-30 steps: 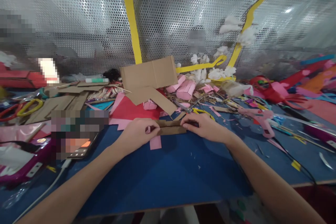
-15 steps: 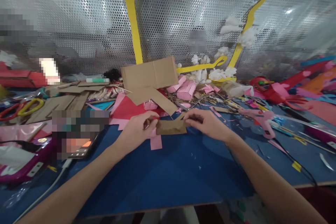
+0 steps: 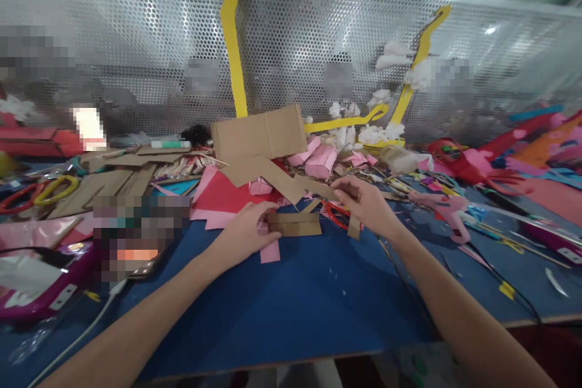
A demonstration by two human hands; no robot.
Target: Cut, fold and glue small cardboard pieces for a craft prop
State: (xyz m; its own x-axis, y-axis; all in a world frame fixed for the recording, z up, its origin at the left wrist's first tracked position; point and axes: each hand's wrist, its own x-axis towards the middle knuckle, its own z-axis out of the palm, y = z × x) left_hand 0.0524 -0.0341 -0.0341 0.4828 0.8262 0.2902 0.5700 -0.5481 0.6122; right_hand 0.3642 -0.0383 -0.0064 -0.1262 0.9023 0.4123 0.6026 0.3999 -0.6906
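Observation:
Between my left hand's [image 3: 248,231] thumb and fingers is the left end of a small creased cardboard piece [image 3: 295,225], low over the blue table [image 3: 273,309]. A pink paper strip [image 3: 270,252] pokes out beneath it. Farther right, my right hand [image 3: 366,203] pinches the right end of a narrow cardboard strip [image 3: 318,187]. Below those fingers are red-handled scissors [image 3: 335,216], partly covered, and a short cardboard scrap [image 3: 354,227]. A bent cardboard piece [image 3: 266,173] and red paper [image 3: 222,191] lie just beyond my hands.
A cardboard panel [image 3: 259,133] leans at the back near pink paper boxes [image 3: 321,160]. To the right lies a pink glue gun [image 3: 448,209] with its cord. A phone [image 3: 143,270], yellow-handled scissors [image 3: 57,190] and cardboard sheets [image 3: 91,191] are on the left. A perforated metal screen [image 3: 291,36] stands behind.
My right hand has let go of the creased piece's right end, moved slightly right and up, and now pinches a cardboard strip. Red scissor handles have come into sight. My left hand still holds the creased piece.

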